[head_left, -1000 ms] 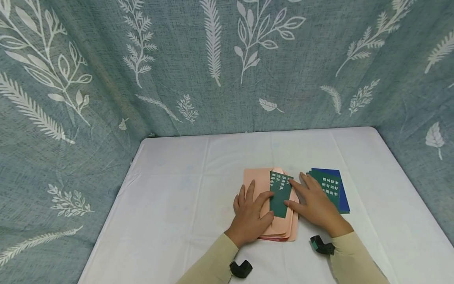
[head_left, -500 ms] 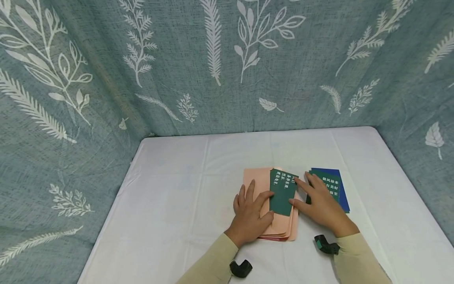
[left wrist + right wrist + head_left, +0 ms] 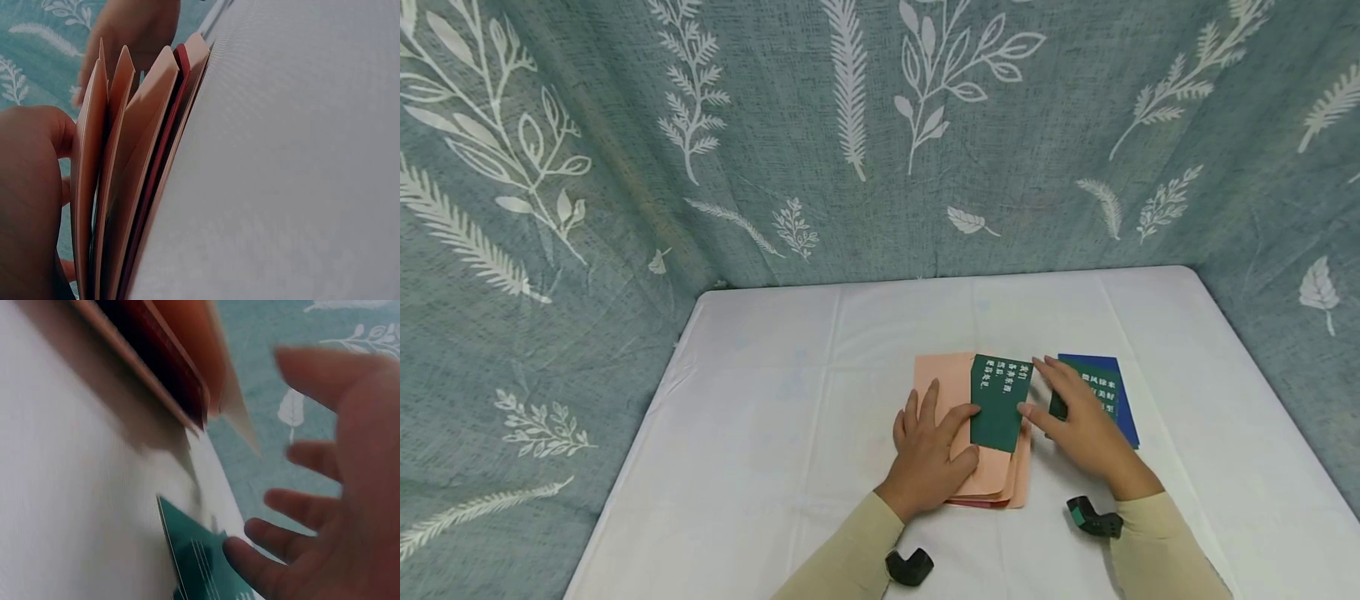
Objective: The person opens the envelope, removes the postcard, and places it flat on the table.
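Note:
A stack of pink paper envelopes (image 3: 942, 375) lies on the white table; the left wrist view shows several pink sheets (image 3: 147, 106) fanned apart with a dark red one among them. On the stack is a dark green card (image 3: 998, 421) with white writing; whether its left side is tucked into the pink paper I cannot tell. My left hand (image 3: 928, 458) rests spread on the envelopes, index finger and thumb at the card's left edge. My right hand (image 3: 1090, 433) is at the card's right edge, thumb at its side, fingers loosely apart in the right wrist view.
Right of the stack, partly behind my right hand, lies a pile of green cards (image 3: 1099, 392) on a blue card (image 3: 1126, 417). White cloth (image 3: 775, 400) covers the table. A patterned blue-green curtain (image 3: 880, 208) surrounds it on the back and sides.
The green card has moved to the right and straightened, so more of it shows. My right hand has shifted right, its index finger coming off the card. My left hand has stayed put.

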Action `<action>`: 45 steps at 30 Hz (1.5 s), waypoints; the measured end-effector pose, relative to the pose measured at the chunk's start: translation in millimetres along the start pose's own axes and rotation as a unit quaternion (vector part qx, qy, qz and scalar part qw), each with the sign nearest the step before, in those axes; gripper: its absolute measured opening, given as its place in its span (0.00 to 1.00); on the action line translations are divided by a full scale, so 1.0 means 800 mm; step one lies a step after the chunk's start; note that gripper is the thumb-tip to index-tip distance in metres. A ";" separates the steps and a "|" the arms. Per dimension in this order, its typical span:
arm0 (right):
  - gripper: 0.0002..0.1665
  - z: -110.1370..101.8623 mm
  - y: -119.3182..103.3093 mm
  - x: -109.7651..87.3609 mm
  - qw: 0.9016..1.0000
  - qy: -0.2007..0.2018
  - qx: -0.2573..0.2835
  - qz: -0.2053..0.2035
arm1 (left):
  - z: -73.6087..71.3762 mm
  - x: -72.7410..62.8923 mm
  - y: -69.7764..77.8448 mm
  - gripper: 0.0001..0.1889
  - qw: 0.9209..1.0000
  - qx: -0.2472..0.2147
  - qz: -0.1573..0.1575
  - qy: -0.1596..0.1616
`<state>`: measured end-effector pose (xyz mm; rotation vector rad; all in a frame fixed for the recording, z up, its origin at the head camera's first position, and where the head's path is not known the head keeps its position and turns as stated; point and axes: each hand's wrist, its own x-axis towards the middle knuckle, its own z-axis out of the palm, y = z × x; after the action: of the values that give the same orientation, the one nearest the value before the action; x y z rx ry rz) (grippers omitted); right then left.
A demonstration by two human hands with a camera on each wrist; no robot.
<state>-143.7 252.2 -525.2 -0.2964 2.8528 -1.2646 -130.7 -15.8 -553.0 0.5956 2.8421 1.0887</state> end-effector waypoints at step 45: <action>0.44 0.028 -0.013 0.008 0.920 0.010 0.348 0.179 | 0.001 0.000 0.001 0.29 1.000 -0.005 -0.007 -0.006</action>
<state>-146.5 227.8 -532.0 0.2397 2.1122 -2.0366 -130.4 -14.7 -553.6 0.5798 2.8253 1.0919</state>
